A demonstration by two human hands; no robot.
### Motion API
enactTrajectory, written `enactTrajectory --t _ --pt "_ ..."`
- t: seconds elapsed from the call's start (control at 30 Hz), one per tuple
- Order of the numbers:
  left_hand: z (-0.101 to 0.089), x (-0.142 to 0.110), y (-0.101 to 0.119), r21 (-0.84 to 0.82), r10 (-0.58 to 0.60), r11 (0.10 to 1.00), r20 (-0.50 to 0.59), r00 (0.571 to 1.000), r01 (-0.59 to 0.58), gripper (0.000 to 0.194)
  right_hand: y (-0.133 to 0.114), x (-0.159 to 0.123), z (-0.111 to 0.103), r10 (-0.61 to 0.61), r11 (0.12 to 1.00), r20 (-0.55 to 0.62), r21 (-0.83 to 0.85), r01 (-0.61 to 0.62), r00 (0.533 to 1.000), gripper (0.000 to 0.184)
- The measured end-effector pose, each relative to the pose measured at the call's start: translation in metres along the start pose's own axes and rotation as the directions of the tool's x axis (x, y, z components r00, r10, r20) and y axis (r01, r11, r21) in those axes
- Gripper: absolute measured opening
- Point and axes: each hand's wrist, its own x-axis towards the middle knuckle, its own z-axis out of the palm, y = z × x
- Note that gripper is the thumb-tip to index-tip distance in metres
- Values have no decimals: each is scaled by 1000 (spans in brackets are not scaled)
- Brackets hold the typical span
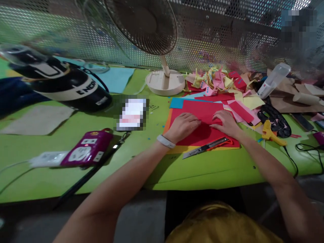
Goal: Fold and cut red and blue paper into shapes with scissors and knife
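One left hand (184, 126), one right hand (224, 123) on red paper (202, 108); pinch unclear
Likely light, creasable; hold 12 o'clock edge

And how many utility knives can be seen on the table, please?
1: the utility knife, lying across the near edge of the red sheet. Others may be hidden under paper scraps.

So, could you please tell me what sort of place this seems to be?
Most likely a paper-craft workspace: there is red paper, a craft knife lying partly over it, and a yellow glue gun farther right.
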Motion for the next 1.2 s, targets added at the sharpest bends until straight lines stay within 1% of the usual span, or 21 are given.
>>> enactTrajectory --t 0.07,0.1,0.2,0.37,0.53,0.6,0.73,0.9,1.03,1.1,1.2 --pt "0 0 2 15 -25 1000 30 999 25 33 -3 -1 3 -80 994 1 -70 79 997 19" --pt "0 0 3 17 -36 999 39 999 35 33 -4 -1 4 -99 990 13 -100 100 995 15" --pt "1 0 3 -9 -59 998 52 997 60 32 -6 -1 7 -94 985 41 -144 99 995 10" --pt "1 -3 2 -70 -73 995 52 996 76 33 -3 -1 11 -86 985 64 -146 94 994 14" --pt "-2 -5 5 -77 -102 991 78 992 108 35 -2 -2 11 -127 978 71 -155 137 989 18" --pt "-1 -5 5 -76 -111 990 66 992 116 35 -3 -1 11 -124 978 77 -161 135 989 18" --pt "2 -5 4 -83 -129 988 4 992 129 33 -6 0 11 -84 979 80 -181 97 993 18" --pt "3 -5 1 -138 -214 969 -43 976 206 32 -7 1 10 -18 980 75 -197 32 997 20" --pt "3 -3 -1 -194 -301 938 -44 953 287 34 -5 4 10 61 978 71 -206 -45 996 22" --pt "1 -3 -3 -177 -345 926 -35 938 334 33 -3 5 10 95 977 57 -196 -82 994 23" --pt "-4 -5 -6 -140 -400 906 18 916 399 34 1 6 11 131 980 37 -159 -124 991 27"
